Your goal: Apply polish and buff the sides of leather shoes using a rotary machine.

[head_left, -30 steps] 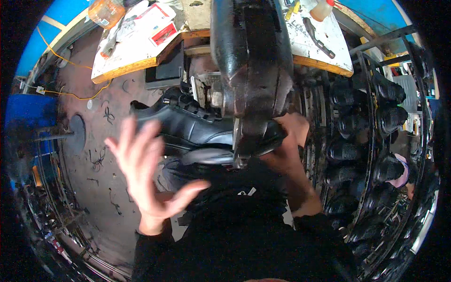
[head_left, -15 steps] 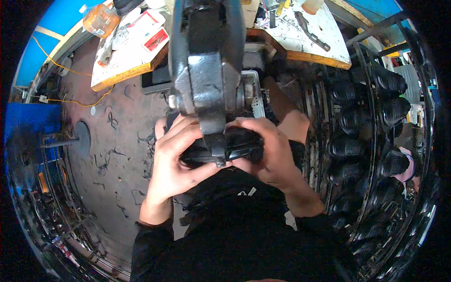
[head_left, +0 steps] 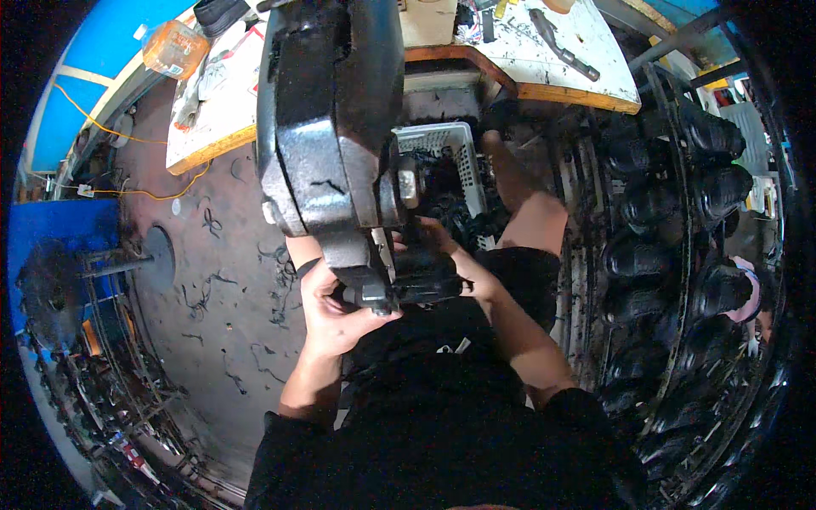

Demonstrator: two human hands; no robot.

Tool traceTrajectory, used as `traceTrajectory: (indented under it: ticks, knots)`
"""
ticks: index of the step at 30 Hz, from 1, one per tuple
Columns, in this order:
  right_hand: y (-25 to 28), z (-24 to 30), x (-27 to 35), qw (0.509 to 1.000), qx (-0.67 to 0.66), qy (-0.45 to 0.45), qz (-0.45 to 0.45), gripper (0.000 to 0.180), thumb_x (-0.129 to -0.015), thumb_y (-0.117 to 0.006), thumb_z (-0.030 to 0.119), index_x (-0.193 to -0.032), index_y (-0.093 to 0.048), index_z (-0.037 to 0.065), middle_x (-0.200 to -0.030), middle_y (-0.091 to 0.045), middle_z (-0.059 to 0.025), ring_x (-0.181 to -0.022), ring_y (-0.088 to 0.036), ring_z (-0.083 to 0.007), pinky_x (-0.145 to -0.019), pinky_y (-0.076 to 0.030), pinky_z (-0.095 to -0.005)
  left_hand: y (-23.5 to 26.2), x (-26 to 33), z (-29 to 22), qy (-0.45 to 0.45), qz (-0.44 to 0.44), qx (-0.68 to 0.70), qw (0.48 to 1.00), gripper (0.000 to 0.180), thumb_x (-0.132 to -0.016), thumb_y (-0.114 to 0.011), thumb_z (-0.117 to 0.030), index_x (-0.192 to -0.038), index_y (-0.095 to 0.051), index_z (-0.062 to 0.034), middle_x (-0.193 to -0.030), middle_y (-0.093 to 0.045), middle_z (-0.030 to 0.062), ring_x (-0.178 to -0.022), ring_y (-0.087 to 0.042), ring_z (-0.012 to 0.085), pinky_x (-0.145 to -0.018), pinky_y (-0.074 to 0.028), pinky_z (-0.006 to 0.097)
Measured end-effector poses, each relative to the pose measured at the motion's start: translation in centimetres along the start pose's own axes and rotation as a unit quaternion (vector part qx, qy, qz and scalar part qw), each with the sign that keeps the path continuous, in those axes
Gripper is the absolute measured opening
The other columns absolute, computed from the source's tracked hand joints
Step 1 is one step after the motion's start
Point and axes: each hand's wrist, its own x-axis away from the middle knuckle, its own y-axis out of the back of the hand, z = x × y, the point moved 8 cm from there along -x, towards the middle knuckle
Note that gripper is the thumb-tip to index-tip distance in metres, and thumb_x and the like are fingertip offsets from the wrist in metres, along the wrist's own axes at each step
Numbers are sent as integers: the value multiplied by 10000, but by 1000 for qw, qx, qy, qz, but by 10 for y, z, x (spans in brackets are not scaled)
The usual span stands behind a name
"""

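A black machine head (head_left: pixel 319 144) with a large bolt on its side stands before me, and its narrow nose reaches down between my hands. Under that nose lies a dark, glossy piece that looks like a black shoe (head_left: pixel 425 276); the machine hides much of it. My left hand (head_left: pixel 327 310) is closed round its left end, thumb stretched along the near edge beside the nose tip. On the other side my right hand (head_left: pixel 472 272) grips the right end, its fingers partly hidden behind the piece.
Beyond the machine is a white worktable (head_left: pixel 586 42) with a dark metal tool (head_left: pixel 561 51) and an orange-filled bottle (head_left: pixel 174 49). Below it sits a white perforated basket (head_left: pixel 463 157). Racks of black shoes (head_left: pixel 633 255) stand close on my right. Dark scraps (head_left: pixel 200 289) litter the floor.
The machine head now appears further left and larger. The black shoe has turned between my hands, and my right hand has shifted its hold toward the side of it.
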Motion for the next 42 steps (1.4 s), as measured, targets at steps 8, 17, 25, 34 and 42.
traceTrajectory:
  ticks: [8,17,25,34,42]
  knots:
    - [36,104,64,875,464,29,-138,834,-742,-843,16,-1485,-470,89,-1454,-541,-107,-1361,-505,-237,-1150,-402,-383,-9,3,10,14,14,62,998,640,-768,-873,-21,-1329,-572,48,-1377,-627,193,-1266,-601,238,-1055,-456,362]
    - [6,236,101,700,671,151,-191,906,-691,-888,214,-1492,-486,81,-1510,-529,-89,-1410,-476,-275,-1207,-350,-401,-3,21,36,74,-81,150,983,618,-802,-816,53,-1355,-543,23,-1335,-632,123,-1185,-627,201,-1031,-481,339]
    - [-20,278,126,769,565,160,-252,672,-823,-664,-68,-1469,-530,59,-1532,-514,-133,-1409,-489,-268,-1178,-395,-416,-7,32,61,124,-166,336,919,639,-845,-777,23,-1407,-474,35,-1282,-639,119,-1136,-654,193,-995,-536,332]
    - [-101,275,100,600,740,258,-163,693,-686,-884,152,-1307,-613,3,-1377,-639,-185,-1371,-530,-378,-1185,-354,-510,9,49,84,211,-200,398,870,608,-949,-693,-76,-1492,-428,-13,-1486,-511,134,-1323,-558,241,-1134,-458,408]
    - [-112,225,57,672,693,225,-133,792,-726,-857,491,-1298,-630,-9,-1328,-666,-213,-1363,-524,-408,-1202,-292,-568,68,67,66,125,-215,325,912,687,-921,-751,-149,-1507,-423,-7,-1528,-481,159,-1388,-504,280,-1178,-413,445]
